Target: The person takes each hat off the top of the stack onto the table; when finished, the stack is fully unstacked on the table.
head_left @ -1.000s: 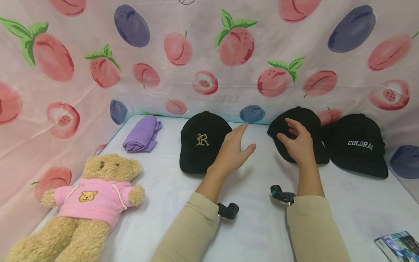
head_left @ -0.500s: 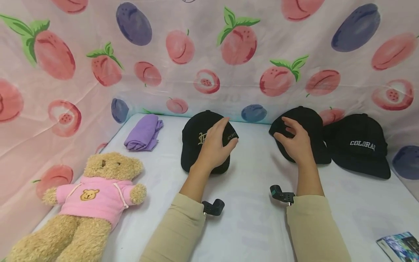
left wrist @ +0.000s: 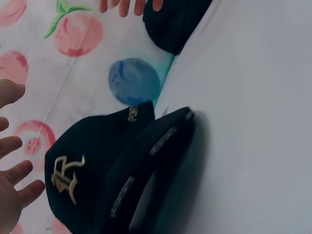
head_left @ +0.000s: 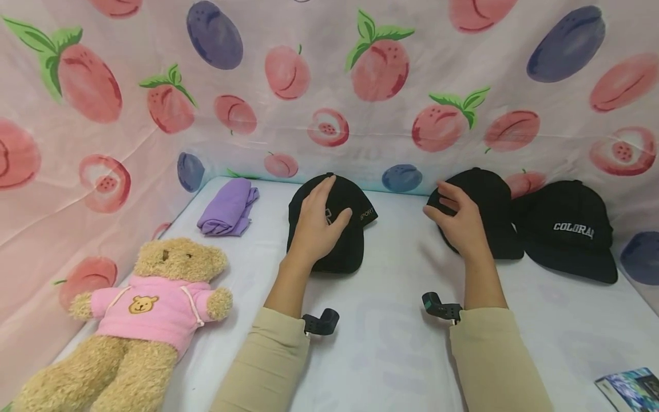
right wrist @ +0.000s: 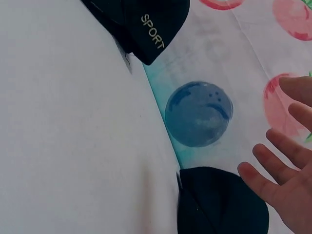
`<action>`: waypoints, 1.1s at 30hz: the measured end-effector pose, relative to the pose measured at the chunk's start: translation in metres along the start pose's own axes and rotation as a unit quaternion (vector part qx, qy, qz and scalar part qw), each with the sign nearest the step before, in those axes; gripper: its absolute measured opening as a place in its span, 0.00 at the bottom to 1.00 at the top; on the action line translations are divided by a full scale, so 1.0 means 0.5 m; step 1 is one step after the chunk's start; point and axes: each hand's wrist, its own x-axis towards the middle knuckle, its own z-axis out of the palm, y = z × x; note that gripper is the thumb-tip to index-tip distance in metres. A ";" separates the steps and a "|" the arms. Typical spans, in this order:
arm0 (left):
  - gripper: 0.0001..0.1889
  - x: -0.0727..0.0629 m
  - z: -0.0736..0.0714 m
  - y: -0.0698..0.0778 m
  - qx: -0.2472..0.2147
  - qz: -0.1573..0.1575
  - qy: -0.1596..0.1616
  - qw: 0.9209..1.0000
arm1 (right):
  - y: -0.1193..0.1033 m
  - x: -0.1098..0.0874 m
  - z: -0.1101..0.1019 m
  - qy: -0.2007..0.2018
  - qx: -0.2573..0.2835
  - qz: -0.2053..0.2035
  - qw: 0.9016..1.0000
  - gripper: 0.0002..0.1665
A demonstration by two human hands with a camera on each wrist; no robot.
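Observation:
My left hand (head_left: 316, 229) hovers over the black cap with a gold letter R (head_left: 350, 246), its fingers extended and holding nothing. In the left wrist view that R cap (left wrist: 87, 165) shows its embroidered front and brim edge, and the fingers of the left hand (left wrist: 14, 180) are spread beside it. On the right, my right hand (head_left: 460, 220) is held in front of a plain black cap (head_left: 496, 217), fingers loosely bent around air. The right wrist view has the right hand (right wrist: 287, 165) with spread fingers near the dark cap (right wrist: 219, 204).
A black cap lettered COLORA (head_left: 571, 229) sits at the far right, next to the plain one. A folded purple cloth (head_left: 229, 209) and a teddy bear in a pink top (head_left: 149, 309) lie left. A book (head_left: 630, 389) is at the front right corner. Fruit-print fabric (head_left: 288, 131) hangs behind.
My left hand has moved left, from the R cap's right side to over its front. The right hand has shifted only slightly left. The caps stay put.

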 end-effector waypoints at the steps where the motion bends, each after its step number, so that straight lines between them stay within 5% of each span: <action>1: 0.37 0.000 -0.004 -0.004 -0.003 -0.001 0.004 1.000 | -0.002 0.000 0.002 -0.003 0.003 -0.001 1.000 0.39; 13: 0.40 -0.003 -0.057 -0.054 -0.011 -0.045 0.023 0.999 | -0.018 0.001 0.037 -0.050 0.022 -0.015 0.998 0.42; 33: 0.51 -0.007 -0.097 -0.106 0.006 -0.114 -0.036 0.993 | -0.050 0.002 0.101 -0.123 0.026 0.014 0.992 0.47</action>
